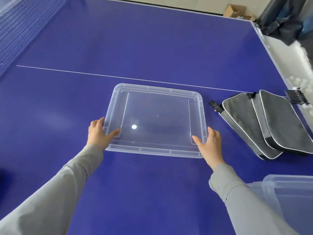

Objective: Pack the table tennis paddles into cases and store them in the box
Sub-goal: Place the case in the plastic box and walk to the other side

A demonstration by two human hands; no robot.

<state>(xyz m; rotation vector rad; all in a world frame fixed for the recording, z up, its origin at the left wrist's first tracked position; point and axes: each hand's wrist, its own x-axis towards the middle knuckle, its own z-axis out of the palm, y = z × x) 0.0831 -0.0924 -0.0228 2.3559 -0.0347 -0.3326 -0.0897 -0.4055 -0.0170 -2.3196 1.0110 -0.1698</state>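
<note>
Head view
Step in hand: the clear lid (157, 119) lies flat near the middle of the blue counter (152, 48), on the near side of its white centre line; by my reading the box is being opened and the lid set aside, with packing yet to begin.
Left grip: the left hand (100, 133) holds the lid's near-left corner, thumb on top, fingers curled round the rim.
Right grip: the right hand (211, 145) holds the near-right corner the same way.
Box: the clear box (291, 200) sits at the counter's near-right corner, partly out of frame; its contents cannot be told.
Cases: two grey cases (264, 126) overlap near the right edge, just right of the lid and apart from it.
Paddles: a dark handle (216, 106) pokes from the nearer case; otherwise no paddle shows.
Next move: probably release the lid, then reach right for the cases, close them and lower them into the box.
</note>
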